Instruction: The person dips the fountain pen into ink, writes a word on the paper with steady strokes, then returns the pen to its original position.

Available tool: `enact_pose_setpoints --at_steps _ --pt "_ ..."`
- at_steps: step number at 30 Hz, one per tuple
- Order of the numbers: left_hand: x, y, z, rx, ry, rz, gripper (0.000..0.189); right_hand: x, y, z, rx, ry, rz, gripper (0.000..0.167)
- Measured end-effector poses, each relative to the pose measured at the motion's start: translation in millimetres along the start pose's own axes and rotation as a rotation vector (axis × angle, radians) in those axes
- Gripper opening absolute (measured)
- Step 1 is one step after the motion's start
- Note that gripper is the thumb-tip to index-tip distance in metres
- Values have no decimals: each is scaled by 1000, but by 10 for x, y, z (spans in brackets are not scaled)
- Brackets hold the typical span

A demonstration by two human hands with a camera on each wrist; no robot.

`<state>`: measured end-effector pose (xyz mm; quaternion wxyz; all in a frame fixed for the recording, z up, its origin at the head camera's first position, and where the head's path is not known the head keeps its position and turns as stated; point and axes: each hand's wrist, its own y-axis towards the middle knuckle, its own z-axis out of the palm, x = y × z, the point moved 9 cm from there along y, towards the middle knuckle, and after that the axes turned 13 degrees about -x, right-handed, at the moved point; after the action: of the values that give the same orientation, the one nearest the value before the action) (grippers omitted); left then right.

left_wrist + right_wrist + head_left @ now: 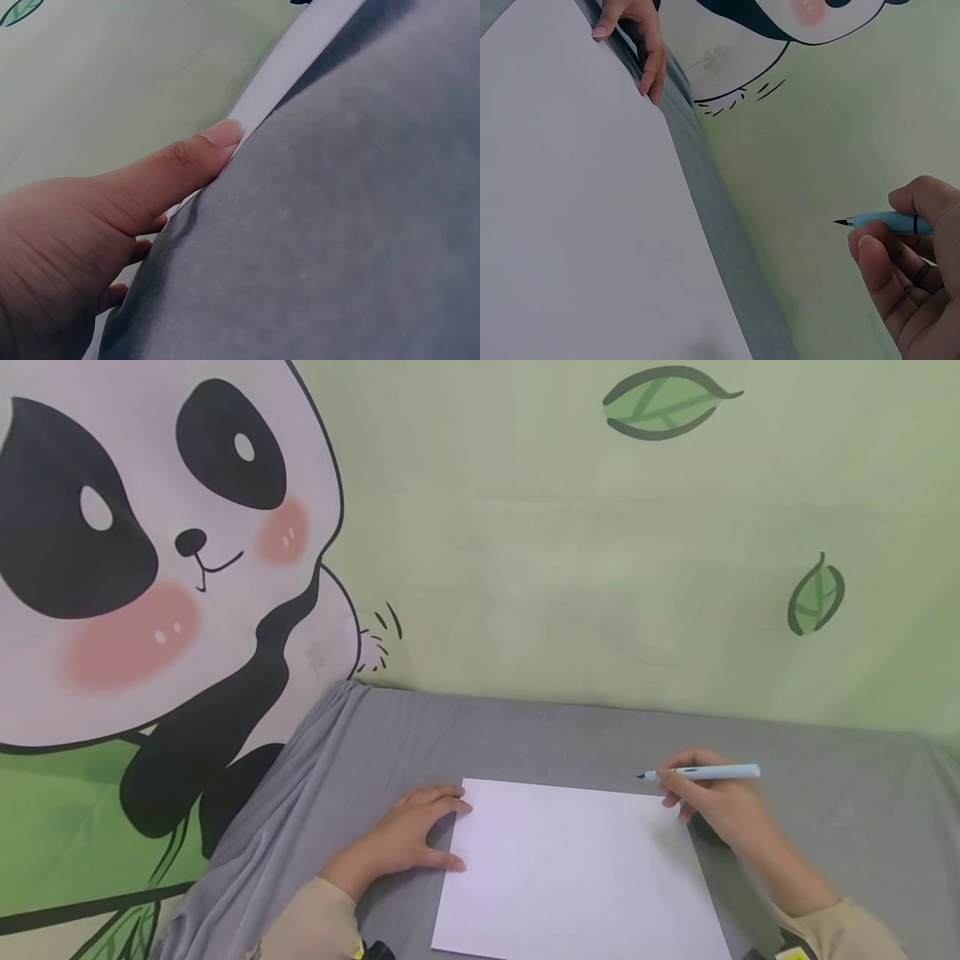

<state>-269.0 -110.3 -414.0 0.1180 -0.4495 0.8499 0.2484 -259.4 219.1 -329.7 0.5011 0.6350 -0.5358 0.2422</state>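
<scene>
A white sheet of paper (570,868) lies on grey cloth in front of me. My left hand (405,827) rests at its left edge, with thumb and fingertips touching the border. In the left wrist view the thumb (184,161) lies along the paper's edge (289,67). Above the sheet's far right corner, my right hand (723,802) holds a light blue pen (720,772) between thumb and fingers. Its dark pointed tip faces left, off the paper. The right wrist view shows the pen (889,221) uncapped, its rear part hidden by the hand.
Grey cloth (525,727) covers the table and hangs in folds at the left. Behind it stands a pale green backdrop (525,543) with a panda and leaves. A dark shape (708,832), hard to make out, shows beneath the right wrist.
</scene>
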Motion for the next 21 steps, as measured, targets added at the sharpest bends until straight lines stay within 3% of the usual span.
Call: enact_pose_setpoints --at_steps 13,21 --pt "33 1 25 0 -3 -2 71 -24 -3 313 59 35 39 23" --pt "3 0 0 -1 -7 -1 69 -102 -42 507 98 64 104 25"
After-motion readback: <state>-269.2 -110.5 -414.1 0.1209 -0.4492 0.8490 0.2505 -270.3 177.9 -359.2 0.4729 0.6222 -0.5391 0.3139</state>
